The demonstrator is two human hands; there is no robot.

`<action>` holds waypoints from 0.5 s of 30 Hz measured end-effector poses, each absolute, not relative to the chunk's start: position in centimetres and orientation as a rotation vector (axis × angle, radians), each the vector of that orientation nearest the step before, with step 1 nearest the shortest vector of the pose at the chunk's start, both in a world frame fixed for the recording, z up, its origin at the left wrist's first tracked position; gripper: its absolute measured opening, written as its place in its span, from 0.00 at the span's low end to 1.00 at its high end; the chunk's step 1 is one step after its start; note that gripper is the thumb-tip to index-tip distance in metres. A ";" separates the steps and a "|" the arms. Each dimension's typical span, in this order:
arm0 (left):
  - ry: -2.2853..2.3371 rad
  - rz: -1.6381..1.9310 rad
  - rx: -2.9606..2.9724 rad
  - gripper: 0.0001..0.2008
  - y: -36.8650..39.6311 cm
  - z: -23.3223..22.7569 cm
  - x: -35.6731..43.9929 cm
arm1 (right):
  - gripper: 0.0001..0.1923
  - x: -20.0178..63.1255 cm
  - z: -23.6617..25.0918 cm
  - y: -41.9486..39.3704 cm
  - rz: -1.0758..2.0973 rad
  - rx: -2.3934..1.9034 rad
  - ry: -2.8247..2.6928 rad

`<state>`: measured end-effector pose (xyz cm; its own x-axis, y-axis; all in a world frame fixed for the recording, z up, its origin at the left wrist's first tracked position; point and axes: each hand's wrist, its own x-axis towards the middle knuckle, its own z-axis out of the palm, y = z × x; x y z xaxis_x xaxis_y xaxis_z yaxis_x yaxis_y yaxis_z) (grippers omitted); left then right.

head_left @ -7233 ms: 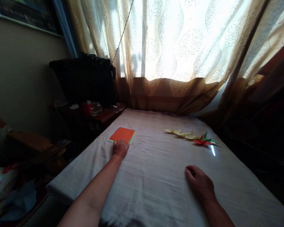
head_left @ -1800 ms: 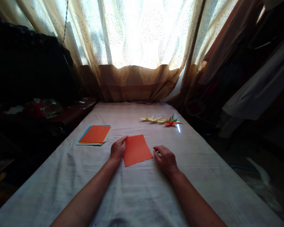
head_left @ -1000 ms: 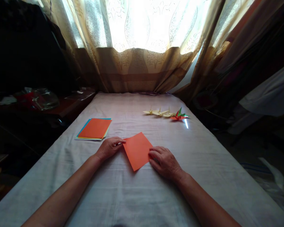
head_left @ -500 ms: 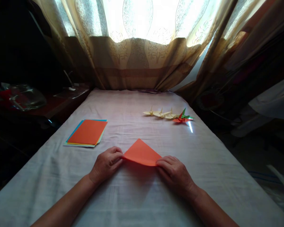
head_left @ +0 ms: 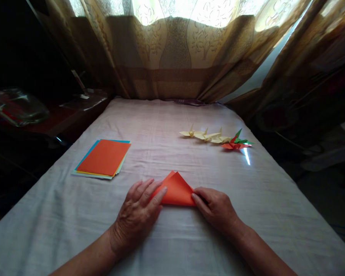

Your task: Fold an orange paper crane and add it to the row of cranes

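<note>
A sheet of orange paper (head_left: pixel 176 193), folded into a triangle, lies in front of me with its peak pointing away and its long edge toward me. Near the peak two layers show, slightly out of line. My left hand (head_left: pixel 143 203) rests over the left corner, fingers stretched out flat and thumb on the paper. At the right corner, my right hand (head_left: pixel 214 205) pinches the paper between thumb and fingers. What lies beneath the left fingers is hidden.
A stack of coloured paper (head_left: pixel 103 158), orange on top, lies to the left. Several cream paper cranes (head_left: pixel 208 137) stand at the back right, beside a red crane (head_left: pixel 235 145) and a green crane (head_left: pixel 240 138). A curtain (head_left: pixel 172 65) hangs beyond the sheet-covered surface (head_left: pixel 149 122).
The raised flap has come down toward me, giving a triangle with a straight near edge. My left hand has gone from pinching the corner to lying flat on it. The view has tilted down.
</note>
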<state>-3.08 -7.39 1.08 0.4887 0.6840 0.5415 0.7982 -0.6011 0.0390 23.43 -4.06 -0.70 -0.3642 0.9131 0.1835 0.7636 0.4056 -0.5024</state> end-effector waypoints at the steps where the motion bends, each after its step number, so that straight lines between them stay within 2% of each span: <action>1: -1.181 -0.751 -2.552 0.21 -7.6 1.2 -2.3 | 0.17 23.4 -0.7 -4.0 0.450 -1.417 -2.245; 3: -1.037 -0.639 -2.691 0.20 -7.9 1.3 -0.9 | 0.17 23.4 -0.9 -3.8 0.413 -1.384 -2.255; 5: -0.990 -0.558 -2.808 0.23 -7.9 1.1 0.2 | 0.16 23.4 -1.0 -3.7 0.383 -1.354 -2.269; 9: -1.078 -0.513 -2.947 0.32 -7.6 -0.1 1.1 | 0.16 23.3 -1.3 -3.3 0.348 -1.364 -2.293; 15: -1.141 -0.438 -3.011 0.34 -7.4 -0.8 0.8 | 0.13 22.7 -1.5 -3.0 0.182 -1.339 -2.217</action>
